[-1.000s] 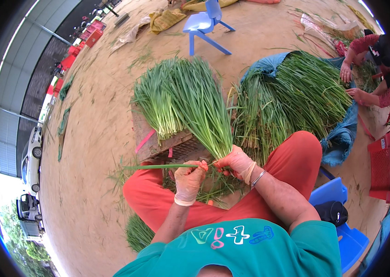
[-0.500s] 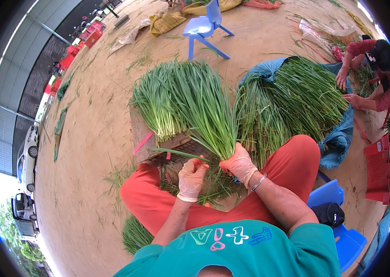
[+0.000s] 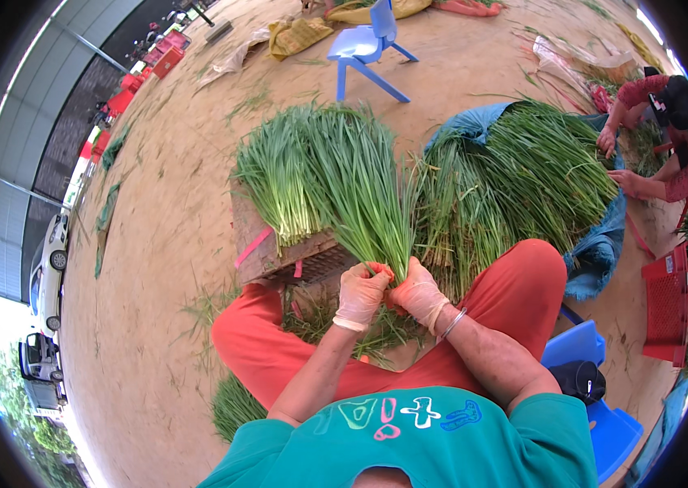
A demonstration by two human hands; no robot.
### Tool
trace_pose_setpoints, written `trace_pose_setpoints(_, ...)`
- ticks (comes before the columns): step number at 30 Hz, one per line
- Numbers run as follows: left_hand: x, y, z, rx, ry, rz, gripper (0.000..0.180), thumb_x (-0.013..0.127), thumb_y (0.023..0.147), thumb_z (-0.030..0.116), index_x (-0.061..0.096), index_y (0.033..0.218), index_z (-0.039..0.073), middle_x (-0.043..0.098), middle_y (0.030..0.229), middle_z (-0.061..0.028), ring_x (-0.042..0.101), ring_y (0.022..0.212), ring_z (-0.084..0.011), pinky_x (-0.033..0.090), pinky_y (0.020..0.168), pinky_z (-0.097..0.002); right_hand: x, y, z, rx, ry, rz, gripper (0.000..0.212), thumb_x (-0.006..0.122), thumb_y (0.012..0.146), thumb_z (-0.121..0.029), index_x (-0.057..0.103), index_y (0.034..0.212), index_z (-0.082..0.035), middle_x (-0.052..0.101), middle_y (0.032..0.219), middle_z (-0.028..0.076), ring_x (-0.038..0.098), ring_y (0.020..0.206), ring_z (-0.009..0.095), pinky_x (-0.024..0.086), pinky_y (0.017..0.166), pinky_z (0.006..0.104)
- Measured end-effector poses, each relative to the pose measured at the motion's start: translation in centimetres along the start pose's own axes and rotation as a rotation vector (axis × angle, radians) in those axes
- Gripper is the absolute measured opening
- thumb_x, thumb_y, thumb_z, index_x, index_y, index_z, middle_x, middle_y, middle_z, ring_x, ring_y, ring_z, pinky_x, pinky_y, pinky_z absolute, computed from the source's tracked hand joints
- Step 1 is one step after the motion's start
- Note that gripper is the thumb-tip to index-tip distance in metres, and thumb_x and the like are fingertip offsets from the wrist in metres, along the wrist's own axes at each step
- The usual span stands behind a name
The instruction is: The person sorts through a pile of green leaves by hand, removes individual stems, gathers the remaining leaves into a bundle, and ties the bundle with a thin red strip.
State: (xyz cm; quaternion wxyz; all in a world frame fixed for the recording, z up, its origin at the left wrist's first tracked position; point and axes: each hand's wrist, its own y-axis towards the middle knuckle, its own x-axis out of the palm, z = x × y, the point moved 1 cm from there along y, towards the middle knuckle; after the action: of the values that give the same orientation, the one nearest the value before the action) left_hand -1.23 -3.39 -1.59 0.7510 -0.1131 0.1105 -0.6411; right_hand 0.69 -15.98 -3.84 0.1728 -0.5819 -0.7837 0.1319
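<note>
A bunch of garlic chives (image 3: pixel 368 220) is held by its pale lower ends in my right hand (image 3: pixel 423 294), gloved and closed around the stalks. My left hand (image 3: pixel 362 294), in a thin glove too, touches the same lower ends from the left with its fingers pinched; what exactly lies between the fingertips is partly hidden. The bunch's leaves fan away from me. To its left, a pile of chives (image 3: pixel 283 207) with neat pale ends rests on a low brown stand (image 3: pixel 266 256). Loose trimmed leaves (image 3: pixel 323 321) litter the ground between my legs.
Right of the bunch, a large heap of chives (image 3: pixel 523 167) lies on a blue sheet (image 3: pixel 596 256). A co-worker (image 3: pixel 681 130) reaches to its far side. A red basket (image 3: pixel 665 305) stands at right. A blue chair (image 3: pixel 364 45) stands ahead; more chives (image 3: pixel 238 407) lie by my left leg.
My left hand has moved right and up to the base of the bunch. The single long leaf it held out to the left no longer shows. My right hand keeps its grip.
</note>
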Motion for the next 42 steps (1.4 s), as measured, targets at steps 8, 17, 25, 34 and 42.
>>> trace_pose_setpoints(8, -5.1, -5.0, 4.2, 0.053, -0.435, 0.003, 0.012, 0.071, 0.087, 0.007, 0.061, 0.091, 0.002, 0.057, 0.067, -0.0027, 0.049, 0.049, -0.0117, 0.04, 0.046, -0.0281, -1.1, -0.3, -0.2, 0.033, 0.274, -0.204, 0.053, 0.079, 0.068, 0.0, 0.045, 0.11, -0.002, 0.062, 0.083, 0.009, 0.06, 0.06, 0.015, 0.047, 0.043, 0.0278)
trace_pose_setpoints(17, -14.6, -4.1, -9.4, -0.156, 1.415, -0.218, 0.027, 0.067, 0.08, 0.029, 0.07, 0.085, 0.003, 0.069, 0.085, -0.0202, 0.065, 0.081, -0.0367, 0.052, 0.076, -0.044, -1.1, -0.1, -1.6, 0.013, 0.338, -0.221, 0.052, 0.075, 0.069, 0.005, 0.049, 0.113, -0.001, 0.063, 0.084, 0.012, 0.061, 0.058, 0.017, 0.045, 0.041, 0.0272)
trace_pose_setpoints(25, -4.5, -2.3, 2.2, 0.349, 0.737, 0.041, 0.032, 0.073, 0.079, 0.013, 0.066, 0.107, -0.001, 0.063, 0.083, -0.0113, 0.061, 0.072, -0.0237, 0.05, 0.068, -0.0358, -1.5, 0.3, -1.5, -0.018, 0.127, -0.097, 0.051, 0.077, 0.069, -0.001, 0.047, 0.11, 0.0, 0.062, 0.078, 0.01, 0.057, 0.053, 0.013, 0.043, 0.041, 0.0271)
trace_pose_setpoints(34, -0.5, -1.6, 1.6, 0.17, 0.105, -0.295, 0.02, 0.071, 0.088, 0.013, 0.068, 0.104, 0.0, 0.064, 0.084, -0.0021, 0.06, 0.072, -0.0119, 0.05, 0.069, -0.0266, -2.1, 1.0, -0.4, -0.048, 0.021, -0.124, 0.071, 0.087, 0.061, -0.013, 0.043, 0.115, 0.001, 0.063, 0.089, 0.008, 0.059, 0.062, 0.014, 0.047, 0.046, 0.0294)
trace_pose_setpoints(42, -1.5, -1.1, -0.3, -0.127, -0.298, -0.238, 0.016, 0.067, 0.092, 0.015, 0.069, 0.101, 0.001, 0.07, 0.087, -0.0043, 0.06, 0.071, -0.0099, 0.044, 0.058, -0.0227, -1.5, 0.1, -2.3, -0.047, 0.118, -0.263, 0.057, 0.083, 0.061, -0.004, 0.052, 0.109, -0.003, 0.063, 0.083, 0.006, 0.058, 0.059, 0.012, 0.045, 0.045, 0.0269)
